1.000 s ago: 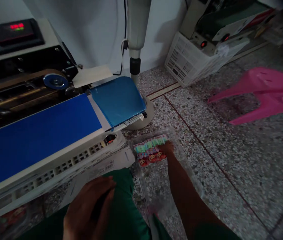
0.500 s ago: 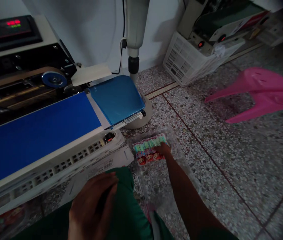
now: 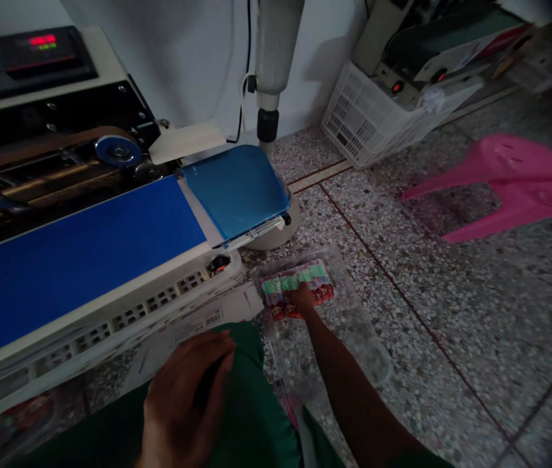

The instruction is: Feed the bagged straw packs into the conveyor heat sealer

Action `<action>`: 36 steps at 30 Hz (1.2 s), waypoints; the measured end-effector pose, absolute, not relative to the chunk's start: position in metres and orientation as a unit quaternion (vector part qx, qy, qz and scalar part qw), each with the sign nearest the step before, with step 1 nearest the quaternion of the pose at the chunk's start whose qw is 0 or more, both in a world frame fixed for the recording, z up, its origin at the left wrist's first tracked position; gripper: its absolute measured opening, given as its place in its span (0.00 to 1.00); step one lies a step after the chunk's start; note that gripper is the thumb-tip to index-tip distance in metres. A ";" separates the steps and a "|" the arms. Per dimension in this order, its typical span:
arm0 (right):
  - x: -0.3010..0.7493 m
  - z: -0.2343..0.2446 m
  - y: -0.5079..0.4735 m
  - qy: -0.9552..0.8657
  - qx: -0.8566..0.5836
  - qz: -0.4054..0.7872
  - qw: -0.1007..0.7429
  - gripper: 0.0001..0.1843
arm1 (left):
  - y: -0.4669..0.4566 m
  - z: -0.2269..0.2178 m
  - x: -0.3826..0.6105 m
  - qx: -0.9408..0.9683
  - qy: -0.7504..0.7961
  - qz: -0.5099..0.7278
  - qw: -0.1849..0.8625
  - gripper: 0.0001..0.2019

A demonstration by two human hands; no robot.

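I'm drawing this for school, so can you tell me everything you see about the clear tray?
The tray looks like clear plastic, longer than wide, with a rim and rounded corners. It lies on the speckled floor, which shows through. Printed packets line up at its far end, the right hand on them. The arm hides part of it.

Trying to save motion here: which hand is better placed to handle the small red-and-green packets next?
Right, most likely: the right hand is at the packets in the clear plastic tray, while the left hand is back by the green-clothed knee.
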State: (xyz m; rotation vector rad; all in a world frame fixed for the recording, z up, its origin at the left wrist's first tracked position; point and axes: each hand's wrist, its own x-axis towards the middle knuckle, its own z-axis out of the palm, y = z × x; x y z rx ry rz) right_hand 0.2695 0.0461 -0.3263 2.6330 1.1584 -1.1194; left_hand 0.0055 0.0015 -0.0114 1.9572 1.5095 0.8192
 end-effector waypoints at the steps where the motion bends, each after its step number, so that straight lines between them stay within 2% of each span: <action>1: 0.266 -0.327 0.045 0.373 0.854 -0.362 0.021 0.28 | 0.002 -0.012 0.005 0.728 0.555 0.303 0.266 0.11; 3: 0.261 -0.330 0.044 0.370 0.855 -0.362 0.010 0.28 | 0.002 -0.012 0.004 0.732 0.550 0.302 0.264 0.11; 14: 0.240 -0.333 0.049 0.354 0.846 -0.398 -0.005 0.39 | 0.002 -0.013 0.005 0.737 0.541 0.305 0.265 0.12; 20: 0.230 -0.323 0.048 0.356 0.835 -0.418 -0.020 0.35 | 0.003 -0.011 0.005 0.736 0.542 0.311 0.258 0.11; 25: 0.211 -0.320 0.047 0.369 0.840 -0.397 -0.007 0.41 | 0.004 -0.009 0.007 0.731 0.547 0.315 0.260 0.10; 30: 0.195 -0.322 0.045 0.379 0.856 -0.352 0.020 0.37 | 0.003 -0.010 0.007 0.731 0.536 0.320 0.274 0.12; 33: 0.197 -0.324 0.045 0.384 0.853 -0.351 0.024 0.40 | 0.003 -0.012 0.006 0.729 0.534 0.323 0.281 0.13; 36: 0.206 -0.326 0.044 0.392 0.843 -0.368 0.014 0.37 | 0.002 -0.013 0.006 0.727 0.534 0.324 0.284 0.13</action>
